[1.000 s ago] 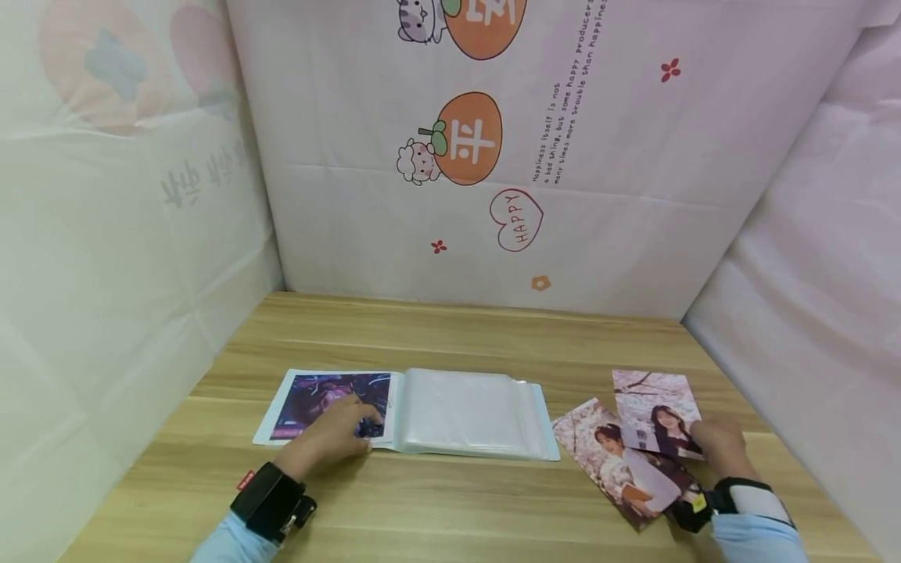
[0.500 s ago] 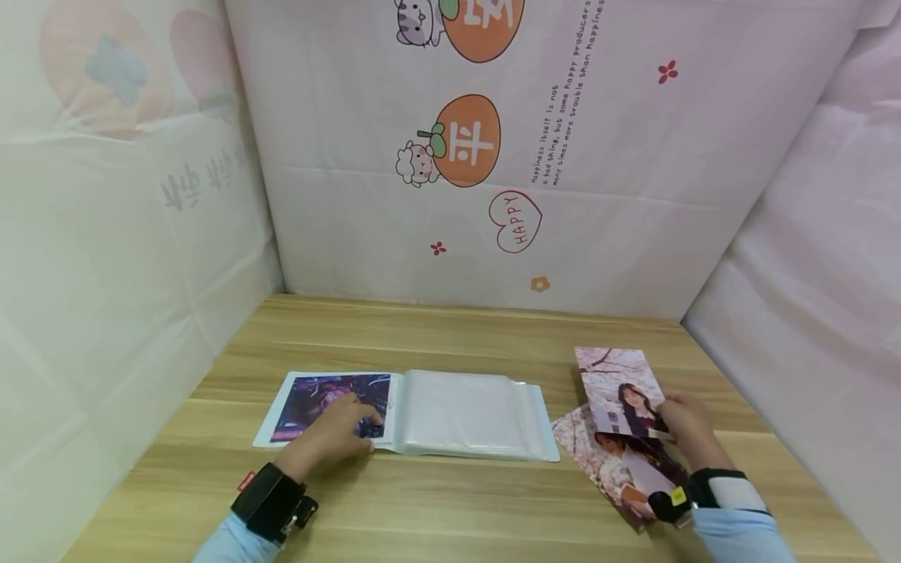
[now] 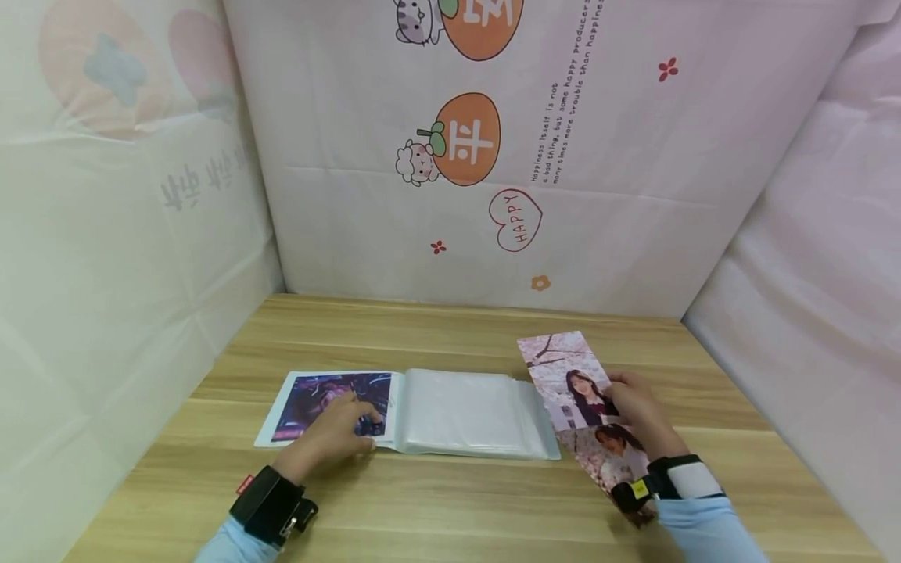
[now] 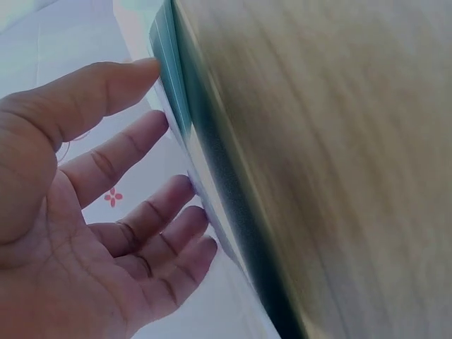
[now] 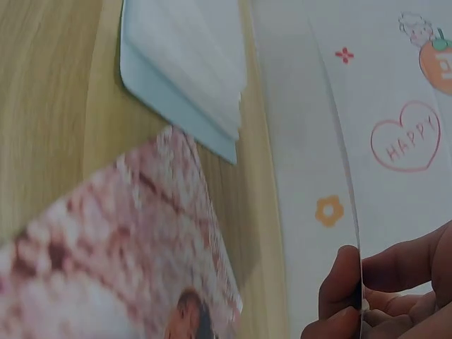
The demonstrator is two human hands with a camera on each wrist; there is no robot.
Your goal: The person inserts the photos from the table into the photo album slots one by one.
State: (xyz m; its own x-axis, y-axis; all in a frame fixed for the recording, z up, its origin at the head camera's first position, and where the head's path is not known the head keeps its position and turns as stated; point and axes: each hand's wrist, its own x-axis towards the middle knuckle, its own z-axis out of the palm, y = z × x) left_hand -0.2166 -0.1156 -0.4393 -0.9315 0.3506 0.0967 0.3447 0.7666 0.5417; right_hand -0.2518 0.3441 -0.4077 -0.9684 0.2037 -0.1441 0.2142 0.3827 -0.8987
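My right hand (image 3: 637, 410): thumb and fingers pinching the upper photo (image 3: 563, 379), a print of a dark-haired figure under pink blossom. Hold taken on the photo's right edge, toward its lower corner; the rest of the sheet reaches out beyond my fingertips, to the left and away from me, held clear of the table (image 3: 450, 508). From the right wrist it shows almost edge-on, a thin pale line running up from between my fingers. Lower photo (image 3: 608, 457): also pink blossom and a figure, below the held print and partly covered by it in the head view, one corner just beside the album (image 3: 399, 414). Album: pale blue cover, spread flat, left of the held photo, whose left edge overlaps its right end from above. Clear pockets (image 3: 457, 410): a stack, on the right side of the album. Purple picture (image 3: 299, 404): on the left side, landscape. My left hand (image 3: 329, 434): laid over that picture, fingers loosely bent and clasping nothing, fingertips against the page in the left wrist view. Black wrist devices (image 3: 267, 500): one per arm. White cloth (image 3: 598, 141): behind the table, printed with fruit, flowers and a red heart (image 3: 516, 220).
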